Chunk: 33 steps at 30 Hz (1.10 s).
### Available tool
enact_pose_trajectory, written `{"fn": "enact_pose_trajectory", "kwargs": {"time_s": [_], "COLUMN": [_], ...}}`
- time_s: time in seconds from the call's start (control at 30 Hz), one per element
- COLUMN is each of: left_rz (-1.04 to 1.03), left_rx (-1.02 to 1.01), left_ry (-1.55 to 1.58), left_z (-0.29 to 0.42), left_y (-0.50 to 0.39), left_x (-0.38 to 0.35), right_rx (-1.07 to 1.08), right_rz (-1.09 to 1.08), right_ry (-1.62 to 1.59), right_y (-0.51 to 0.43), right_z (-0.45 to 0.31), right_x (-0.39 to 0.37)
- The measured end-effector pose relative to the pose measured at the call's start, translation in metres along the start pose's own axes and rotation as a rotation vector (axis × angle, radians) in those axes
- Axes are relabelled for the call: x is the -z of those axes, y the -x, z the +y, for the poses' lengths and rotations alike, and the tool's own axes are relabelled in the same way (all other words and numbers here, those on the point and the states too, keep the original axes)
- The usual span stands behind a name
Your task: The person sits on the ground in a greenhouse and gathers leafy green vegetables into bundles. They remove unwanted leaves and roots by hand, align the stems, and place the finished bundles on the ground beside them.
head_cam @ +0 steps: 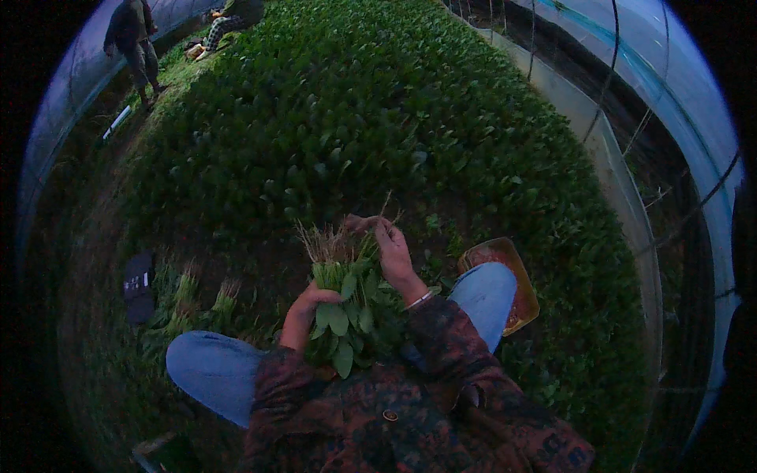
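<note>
My left hand (313, 301) grips a thick bunch of leafy greens (328, 275) around its stems, in front of my lap. The bunch is upside down: its thin brown roots point up and its broad leaves hang below my hand. At the root end, my right hand (394, 251) pinches a thin brown strand (362, 222) between thumb and fingers. Whether that strand is a tie or a root, I cannot tell. On the ground to the left lie smaller bunches of greens (226, 295), with their pale stems and roots showing.
Beside my right knee (488, 295) stands a yellow plastic tub (525, 304) with reddish contents. A dark flat object (139, 287) lies at the left. Dense leafy crop (366, 118) stretches ahead between plastic greenhouse walls (627, 224). Far left, one person (133, 47) stands and another (227, 20) sits.
</note>
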<state>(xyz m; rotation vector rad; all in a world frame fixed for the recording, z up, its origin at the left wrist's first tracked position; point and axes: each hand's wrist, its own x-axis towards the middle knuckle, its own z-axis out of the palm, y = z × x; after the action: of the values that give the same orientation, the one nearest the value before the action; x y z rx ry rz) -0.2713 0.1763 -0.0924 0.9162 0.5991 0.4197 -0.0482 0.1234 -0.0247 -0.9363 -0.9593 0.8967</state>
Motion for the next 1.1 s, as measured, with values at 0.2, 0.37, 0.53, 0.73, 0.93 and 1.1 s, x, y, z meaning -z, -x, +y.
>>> {"fn": "enact_pose_trajectory", "kwargs": {"time_s": [0.2, 0.37, 0.53, 0.73, 0.93, 1.1], "left_rz": [0.166, 0.303, 0.469, 0.445, 0.403, 0.395], "left_rx": [-0.114, -0.541, -0.651, -0.563, -0.511, -0.408], "left_ry": [-0.243, -0.413, -0.305, -0.188, -0.102, -0.05], "left_z": [0.033, 0.022, 0.007, 0.014, 0.016, 0.021], "left_y": [0.005, -0.007, -0.018, -0.008, -0.005, -0.001], "left_x": [0.002, -0.03, -0.04, -0.025, -0.034, -0.032], "right_rx": [-0.015, 0.161, -0.147, -0.062, -0.09, 0.021], "right_rz": [0.276, 0.002, -0.005, -0.325, -0.23, -0.259], "right_ry": [0.622, 1.246, 0.222, 0.369, 0.795, 0.652], "right_y": [-0.004, 0.007, 0.013, 0.008, 0.013, 0.019], "right_z": [-0.046, -0.032, 0.01, 0.009, 0.016, 0.018], "right_x": [0.028, -0.02, -0.07, -0.041, -0.051, -0.056]}}
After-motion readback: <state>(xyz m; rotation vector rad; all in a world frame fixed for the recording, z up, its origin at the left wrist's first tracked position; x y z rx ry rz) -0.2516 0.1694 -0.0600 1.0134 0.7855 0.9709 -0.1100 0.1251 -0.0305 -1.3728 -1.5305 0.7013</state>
